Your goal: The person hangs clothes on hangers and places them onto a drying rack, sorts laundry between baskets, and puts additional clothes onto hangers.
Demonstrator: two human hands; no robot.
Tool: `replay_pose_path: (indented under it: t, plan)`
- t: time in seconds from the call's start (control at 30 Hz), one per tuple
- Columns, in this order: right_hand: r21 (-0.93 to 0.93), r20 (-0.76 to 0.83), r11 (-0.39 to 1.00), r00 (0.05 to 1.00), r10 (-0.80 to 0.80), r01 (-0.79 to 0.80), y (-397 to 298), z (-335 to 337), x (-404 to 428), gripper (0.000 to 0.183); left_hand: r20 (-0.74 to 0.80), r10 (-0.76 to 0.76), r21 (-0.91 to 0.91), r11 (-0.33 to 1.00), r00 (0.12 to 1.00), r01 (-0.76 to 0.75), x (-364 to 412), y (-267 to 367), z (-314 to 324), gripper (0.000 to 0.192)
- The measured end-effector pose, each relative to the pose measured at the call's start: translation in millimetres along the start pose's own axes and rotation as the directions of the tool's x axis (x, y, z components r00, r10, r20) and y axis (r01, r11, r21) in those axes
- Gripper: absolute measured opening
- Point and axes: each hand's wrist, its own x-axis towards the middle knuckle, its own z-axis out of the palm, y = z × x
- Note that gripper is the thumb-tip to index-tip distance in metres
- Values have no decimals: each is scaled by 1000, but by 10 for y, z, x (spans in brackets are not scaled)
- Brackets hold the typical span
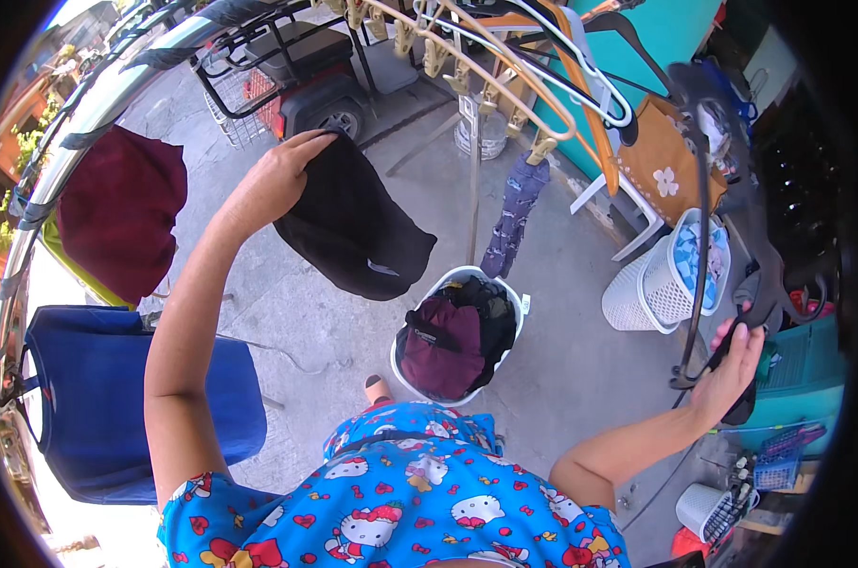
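My left hand [269, 188] is raised at the upper left and pinches the top edge of a black cloth garment [365, 227], which hangs down from the fingers. Far to the right, my right hand [730, 373] has its fingers around a black hanger [766, 302]; dark items crowd there and partly hide the grip. On the ground in front of me stands a white laundry basket [519, 323], holding a maroon garment [439, 355] and dark clothes. Patterned purple socks [517, 213] hang above it from a beige clip hanger [471, 53].
A metal rail [81, 135] curves along the left, with a maroon garment [123, 213] and a blue sleeveless shirt [152, 412] hanging by it. Several hangers [578, 78] hang overhead. Stacked white baskets [642, 291] stand at right. A wheeled vehicle [315, 92] is parked beyond.
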Motion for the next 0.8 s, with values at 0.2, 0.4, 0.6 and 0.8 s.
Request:
replay_pose_path:
  t: [0.2,0.4,0.6,0.8]
  plan:
    - [679,121,734,985,-121,7,576,735,-905,21,92,204,-139,972,975,-190,287,682,-158,60]
    - [543,467,838,850,-245,-58,598,1659,-1396,22,127,272,-131,958,954,-255,317,1174,-416,56]
    - [424,612,903,757,-231,-66,939,1813,-1544,19,121,356,-186,925,927,-331,214,1196,-542,60]
    - [290,604,945,737,-303,152,1052,1739,-1072,13,154,141,-290,953,978,-91,-202,830,-571,60]
